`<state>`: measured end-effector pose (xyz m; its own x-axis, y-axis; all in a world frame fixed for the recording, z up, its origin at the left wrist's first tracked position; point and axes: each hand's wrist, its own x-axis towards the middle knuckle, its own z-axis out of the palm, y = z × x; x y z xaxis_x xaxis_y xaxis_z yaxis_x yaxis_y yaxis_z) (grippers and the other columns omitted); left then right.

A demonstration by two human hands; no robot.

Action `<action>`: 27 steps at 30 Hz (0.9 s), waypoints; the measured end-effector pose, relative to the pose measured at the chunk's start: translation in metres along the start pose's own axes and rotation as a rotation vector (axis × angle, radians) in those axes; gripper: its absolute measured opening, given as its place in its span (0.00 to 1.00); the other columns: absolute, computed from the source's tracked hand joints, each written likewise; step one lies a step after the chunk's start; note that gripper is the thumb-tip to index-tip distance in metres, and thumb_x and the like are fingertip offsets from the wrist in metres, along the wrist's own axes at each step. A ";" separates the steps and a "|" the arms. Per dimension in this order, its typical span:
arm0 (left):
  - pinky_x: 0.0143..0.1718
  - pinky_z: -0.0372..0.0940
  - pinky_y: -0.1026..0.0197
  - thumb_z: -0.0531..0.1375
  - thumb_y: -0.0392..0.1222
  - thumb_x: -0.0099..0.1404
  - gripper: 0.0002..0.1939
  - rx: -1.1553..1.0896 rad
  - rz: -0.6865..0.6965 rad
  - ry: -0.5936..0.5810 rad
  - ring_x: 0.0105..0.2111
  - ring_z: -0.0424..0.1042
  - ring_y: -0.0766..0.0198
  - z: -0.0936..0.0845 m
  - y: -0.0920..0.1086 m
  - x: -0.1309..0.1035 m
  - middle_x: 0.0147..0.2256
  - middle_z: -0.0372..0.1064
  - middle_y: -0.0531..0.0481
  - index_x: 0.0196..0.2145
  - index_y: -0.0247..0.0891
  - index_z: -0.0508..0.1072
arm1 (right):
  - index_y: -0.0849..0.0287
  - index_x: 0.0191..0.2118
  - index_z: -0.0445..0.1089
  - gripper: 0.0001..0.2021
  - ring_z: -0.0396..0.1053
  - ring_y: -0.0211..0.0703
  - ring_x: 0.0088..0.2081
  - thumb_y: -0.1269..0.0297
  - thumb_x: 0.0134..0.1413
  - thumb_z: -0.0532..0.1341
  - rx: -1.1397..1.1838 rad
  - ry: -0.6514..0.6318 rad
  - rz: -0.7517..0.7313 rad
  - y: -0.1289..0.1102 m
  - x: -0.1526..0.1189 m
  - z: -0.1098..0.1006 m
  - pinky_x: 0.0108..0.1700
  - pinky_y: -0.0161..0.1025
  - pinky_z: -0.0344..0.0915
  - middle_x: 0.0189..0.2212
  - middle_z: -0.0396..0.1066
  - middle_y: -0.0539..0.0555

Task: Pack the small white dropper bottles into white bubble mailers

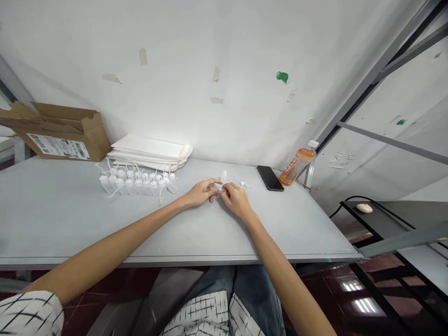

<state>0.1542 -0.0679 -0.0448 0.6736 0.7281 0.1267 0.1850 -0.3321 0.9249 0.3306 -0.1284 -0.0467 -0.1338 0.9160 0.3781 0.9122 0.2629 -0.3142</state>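
Observation:
Both hands meet over the middle of the grey table. My left hand [202,192] has its fingers closed on a small clear plastic piece [220,189]. Touching the same piece from the right, my right hand [235,198] has its fingertips pinched together. The piece is small and partly hidden by the fingers. Just behind the hands stands a translucent white bottle [223,176]. A small white part with a thin strand [242,184] lies to the right of my right hand. On the left, several white bottles [140,186] with thin tubes stand in rows.
An open cardboard box [66,135] is at the far left of the table [196,238]. White flat sheets [150,151] are stacked against the wall. At the right lie a black phone [270,178] and a leaning bottle of orange drink [298,164].

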 end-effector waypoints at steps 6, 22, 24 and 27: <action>0.35 0.63 0.60 0.58 0.54 0.66 0.30 0.048 -0.014 0.004 0.29 0.71 0.61 0.000 -0.002 0.000 0.24 0.69 0.52 0.59 0.31 0.68 | 0.62 0.42 0.73 0.11 0.68 0.41 0.33 0.73 0.59 0.53 0.008 -0.003 -0.008 0.000 0.000 0.001 0.35 0.34 0.57 0.37 0.75 0.57; 0.42 0.65 0.57 0.58 0.53 0.66 0.29 0.026 0.006 0.035 0.27 0.71 0.62 0.002 0.003 -0.003 0.21 0.67 0.56 0.59 0.32 0.70 | 0.62 0.41 0.78 0.14 0.71 0.40 0.32 0.73 0.55 0.55 0.239 0.099 0.073 0.009 0.005 0.000 0.39 0.36 0.65 0.35 0.78 0.56; 0.44 0.64 0.57 0.58 0.53 0.65 0.31 0.009 0.006 0.049 0.27 0.71 0.63 0.002 0.004 -0.003 0.21 0.67 0.56 0.60 0.31 0.68 | 0.62 0.41 0.78 0.14 0.72 0.40 0.31 0.71 0.55 0.56 0.238 0.144 0.100 0.012 0.005 -0.003 0.39 0.36 0.66 0.36 0.78 0.56; 0.39 0.64 0.58 0.59 0.54 0.65 0.31 0.020 -0.011 0.071 0.25 0.69 0.63 0.002 0.007 -0.004 0.20 0.68 0.55 0.60 0.31 0.68 | 0.61 0.40 0.77 0.12 0.72 0.39 0.29 0.69 0.56 0.56 0.242 0.237 0.137 0.018 0.006 -0.011 0.39 0.37 0.66 0.36 0.78 0.55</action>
<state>0.1542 -0.0738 -0.0396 0.6191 0.7723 0.1426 0.2068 -0.3355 0.9191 0.3508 -0.1211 -0.0409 0.1026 0.8597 0.5005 0.7934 0.2328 -0.5625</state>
